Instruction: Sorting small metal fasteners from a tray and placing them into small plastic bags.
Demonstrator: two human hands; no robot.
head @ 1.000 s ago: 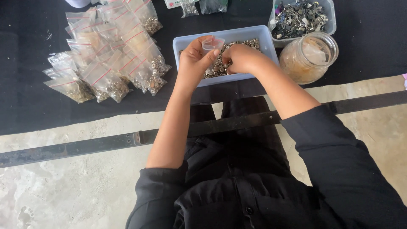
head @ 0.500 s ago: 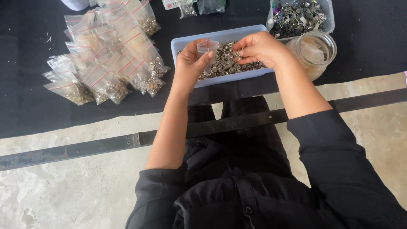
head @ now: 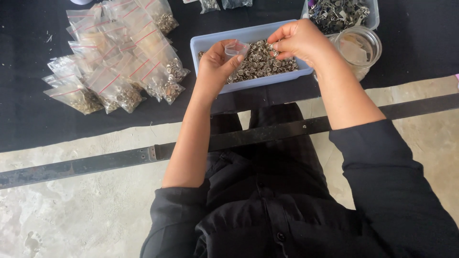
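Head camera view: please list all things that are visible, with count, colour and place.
light blue tray: one, centre top, on the black surface
small metal pieces: many, silver, inside the light blue tray
small clear bag: one, transparent, held in the left hand
filled bags: a pile, clear with red strips, at the left
clear jar: one, right of the tray
second tray: one, top right, holding dark metal parts
black bar: one, across the middle
left hand: holds the bag
right hand: fingers pinched over the tray

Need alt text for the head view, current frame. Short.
Seen from above, a person's left hand holds a small clear bag over a pale blue tray of small metal fasteners, while the right hand pinches a few of them. Filled clear bags lie to the left on a black mat, a jar to the right.
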